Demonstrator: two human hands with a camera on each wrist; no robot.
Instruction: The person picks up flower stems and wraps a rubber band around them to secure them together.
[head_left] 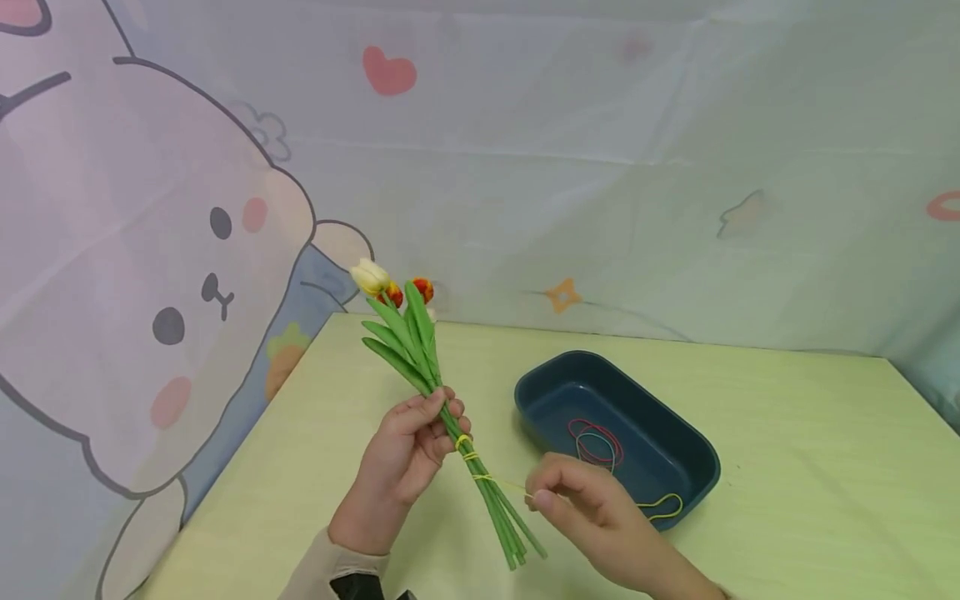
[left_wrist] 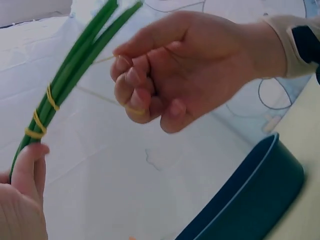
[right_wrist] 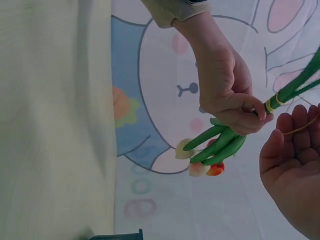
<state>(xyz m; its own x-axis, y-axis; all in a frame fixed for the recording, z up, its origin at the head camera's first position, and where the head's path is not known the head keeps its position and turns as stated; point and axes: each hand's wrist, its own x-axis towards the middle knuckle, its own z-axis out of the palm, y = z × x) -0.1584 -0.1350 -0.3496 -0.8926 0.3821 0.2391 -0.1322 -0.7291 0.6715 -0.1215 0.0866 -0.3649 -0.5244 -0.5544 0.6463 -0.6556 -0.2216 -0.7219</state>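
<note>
A bunch of tulips (head_left: 416, 333) with white and orange-red blooms and green leaves leans up to the left. My left hand (head_left: 408, 442) grips its stems just under the leaves. Below that hand, yellow rubber band loops (left_wrist: 37, 125) circle the stems. My right hand (head_left: 600, 517) is beside the lower stems, its fingers curled round a yellow rubber band (head_left: 513, 486) stretched out from them. Two strands of the band run from stems to fingers in the left wrist view. Stem ends (head_left: 517, 554) point down toward the table front, bare below the bands.
On the light green table (head_left: 810, 467) a dark blue tub (head_left: 637, 442) stands right of the flowers, partly behind my right hand. Inside lie red (head_left: 573, 427) and teal (head_left: 613, 454) rubber bands, plus a yellow one (head_left: 678, 500) near its front wall. A printed cloth (head_left: 525, 208) hangs behind.
</note>
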